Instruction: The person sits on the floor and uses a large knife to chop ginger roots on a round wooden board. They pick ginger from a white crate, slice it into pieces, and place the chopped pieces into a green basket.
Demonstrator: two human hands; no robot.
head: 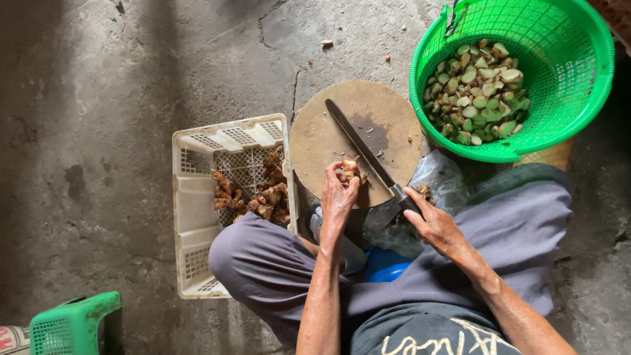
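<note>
Root piece (350, 170) sits pinched in our left hand (338, 197) on the round board (328, 141); our right hand (434, 223) grips the knife (365, 152).

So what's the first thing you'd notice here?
The bright green basket at top right, full of pale cut pieces. Then the long knife in the right hand across the round board, where the left hand holds a brown root.
</note>
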